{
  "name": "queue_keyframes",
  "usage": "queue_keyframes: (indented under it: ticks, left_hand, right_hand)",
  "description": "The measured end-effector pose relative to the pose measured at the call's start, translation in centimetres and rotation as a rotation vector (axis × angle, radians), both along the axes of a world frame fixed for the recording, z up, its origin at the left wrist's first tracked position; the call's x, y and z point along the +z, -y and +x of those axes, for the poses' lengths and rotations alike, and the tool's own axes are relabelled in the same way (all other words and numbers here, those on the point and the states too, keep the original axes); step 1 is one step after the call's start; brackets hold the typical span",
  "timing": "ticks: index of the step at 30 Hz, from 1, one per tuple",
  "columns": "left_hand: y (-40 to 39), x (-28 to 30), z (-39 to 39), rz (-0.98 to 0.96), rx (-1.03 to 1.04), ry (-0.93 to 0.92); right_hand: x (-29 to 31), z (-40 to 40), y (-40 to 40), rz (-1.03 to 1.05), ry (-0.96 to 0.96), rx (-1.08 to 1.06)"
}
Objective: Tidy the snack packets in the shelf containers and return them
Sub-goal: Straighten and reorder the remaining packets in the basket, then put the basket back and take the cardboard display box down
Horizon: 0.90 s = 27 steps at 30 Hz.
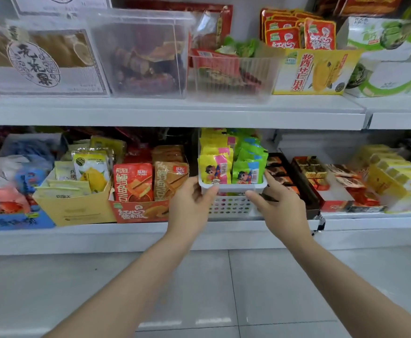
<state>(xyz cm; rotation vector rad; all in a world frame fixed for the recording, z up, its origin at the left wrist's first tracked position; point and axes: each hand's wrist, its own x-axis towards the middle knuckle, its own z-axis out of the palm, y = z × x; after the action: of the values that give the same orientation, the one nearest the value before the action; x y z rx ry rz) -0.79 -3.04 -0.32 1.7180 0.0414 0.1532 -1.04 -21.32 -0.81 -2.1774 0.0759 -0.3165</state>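
A white perforated basket [232, 204] stands on the lower shelf, a row of yellow snack packets [215, 164] on its left and green snack packets [248, 164] on its right, all upright. My left hand [192, 203] grips the basket's front left corner, thumb on the rim. On the front right corner my right hand [280, 206] holds the rim, thumb along the front and fingers reaching behind the side.
Left of the basket stand an orange carton of fish-tofu packets [141, 211] and a yellow carton [75, 211]. A dark tray of sweets [306, 191] sits on the right. The upper shelf [170, 111] carries clear bins [148, 54] and boxes. A tiled floor lies below.
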Motion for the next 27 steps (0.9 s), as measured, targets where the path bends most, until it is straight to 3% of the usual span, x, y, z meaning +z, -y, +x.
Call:
queue_keyframes:
  ticks: [5,8,10,12,14,19,21,27]
  left_hand:
    - [0.5,0.7,0.3,-0.001,-0.006,-0.024]
    - [-1.1,0.7,-0.7,0.037,-0.068,-0.014]
    - [-4.0,-0.1,-2.7,0.206,-0.051,0.1]
    - [-7.5,-1.2,-4.4,0.488,0.071,0.29]
    - [-10.3,-2.0,-5.1,0.723,0.179,0.375]
    - [-12.4,-2.8,-3.7,1.088,0.091,0.321]
    - [-12.3,-2.9,-3.0,1.081,0.14,0.356]
    - [-12.2,-3.2,-3.1,0.826,0.125,0.331]
  right_hand:
    - [0.2,0.5,-0.4,0.119,-0.036,-0.015]
    - [-0.3,-0.9,-1.7,0.415,-0.054,-0.127]
    - [-1.4,-2.5,-3.2,0.649,-0.15,-0.216]
    - [-2.4,-3.5,-5.2,0.762,-0.282,-0.172]
    - [-3.0,-3.6,-7.7,0.698,-0.362,-0.08]
    - [-2.0,-1.9,-13.5,0.585,-0.446,0.009]
    - [-1.7,-1.1,-14.5,0.602,-0.49,-0.016]
    - [-1.9,-0.7,-14.5,0.679,-0.574,0.017]
